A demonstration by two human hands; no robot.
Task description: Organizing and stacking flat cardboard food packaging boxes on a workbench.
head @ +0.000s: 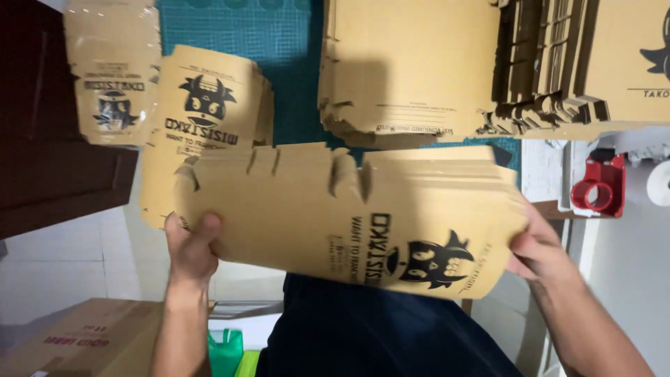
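I note the left hand (190, 246) and right hand (536, 246) pinching a stack of flattened kraft boxes (349, 216) at frame centre, above a teal cutting mat (279, 42); pale, possibly tiled floor (63, 251) lower left.

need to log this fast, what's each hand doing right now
left hand: closed on the left end of the stack of flat cardboard boxes
right hand: closed on the stack's right end
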